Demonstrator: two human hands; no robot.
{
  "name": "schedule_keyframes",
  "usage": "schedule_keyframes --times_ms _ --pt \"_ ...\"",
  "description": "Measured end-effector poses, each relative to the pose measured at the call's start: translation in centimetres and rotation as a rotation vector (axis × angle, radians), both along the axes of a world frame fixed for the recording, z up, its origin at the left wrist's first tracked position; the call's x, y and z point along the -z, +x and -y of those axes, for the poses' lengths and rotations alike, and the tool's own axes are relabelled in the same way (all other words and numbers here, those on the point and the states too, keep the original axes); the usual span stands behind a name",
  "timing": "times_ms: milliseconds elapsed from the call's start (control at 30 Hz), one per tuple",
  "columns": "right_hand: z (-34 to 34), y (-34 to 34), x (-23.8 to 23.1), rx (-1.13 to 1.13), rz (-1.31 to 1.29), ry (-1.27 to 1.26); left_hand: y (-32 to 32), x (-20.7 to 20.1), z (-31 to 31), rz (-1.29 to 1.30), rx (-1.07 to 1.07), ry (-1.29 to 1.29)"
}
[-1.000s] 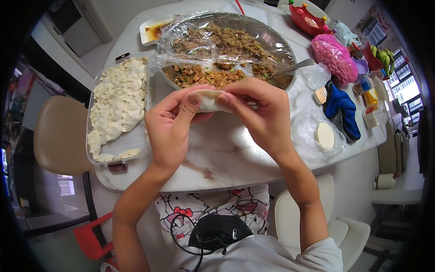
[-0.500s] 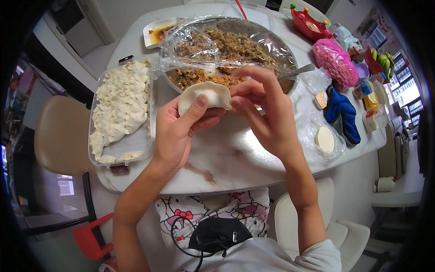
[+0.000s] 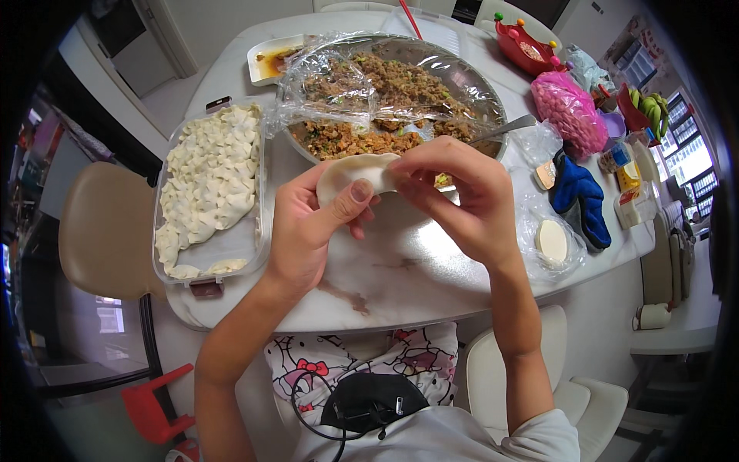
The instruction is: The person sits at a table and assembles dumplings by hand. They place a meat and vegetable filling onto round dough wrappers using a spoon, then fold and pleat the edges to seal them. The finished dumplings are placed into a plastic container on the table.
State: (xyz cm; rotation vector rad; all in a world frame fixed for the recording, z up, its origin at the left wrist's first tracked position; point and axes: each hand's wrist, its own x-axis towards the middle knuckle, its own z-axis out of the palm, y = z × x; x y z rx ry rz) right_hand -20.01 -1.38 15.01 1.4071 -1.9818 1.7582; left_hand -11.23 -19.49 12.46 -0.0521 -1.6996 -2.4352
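Note:
A pale folded dumpling [image 3: 350,175] is held between both hands above the near part of the table. My left hand [image 3: 314,219] closes around its left side, thumb laid across the front. With fingertips and thumb, my right hand [image 3: 460,192] pinches the dumpling's right end. Just beyond stands a large metal bowl [image 3: 486,85] of minced filling [image 3: 400,85], partly covered by crumpled plastic wrap [image 3: 323,96]. A spoon handle [image 3: 504,127] leans over the bowl's right rim. To the left, a clear plastic box [image 3: 250,242] holds rows of finished dumplings [image 3: 208,185].
Right of the bowl lie a clear bag with round white wrappers [image 3: 552,240], a blue cloth item [image 3: 579,196] and a pink bag [image 3: 568,112]. A white dish of brown sauce [image 3: 269,65] sits at the back left. A red bowl [image 3: 523,46] stands far right.
My right hand has come down and in from its raised, looser pose, and now pinches the dumpling's right end. The dumpling has shifted slightly right and toward me.

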Motion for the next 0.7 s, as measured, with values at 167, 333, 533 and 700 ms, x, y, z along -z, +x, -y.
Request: schedule_keyframes --times_ms 167,333,533,700 --pt "-0.46 0.04 -0.60 -0.003 -0.015 0.050 0.04 0.22 0.19 0.008 0.060 0.122" --pt "-0.60 -0.39 -0.71 -0.022 -0.189 0.054 -0.02 0.52 0.32 0.002 0.171 0.221" --pt "-0.41 -0.13 -0.48 -0.025 -0.133 0.034 0.07 0.11 0.14 -0.013 0.173 0.170" --pt "-0.21 0.03 -0.20 -0.034 -0.091 -0.041 0.25 -0.09 0.00 0.001 0.112 0.122"
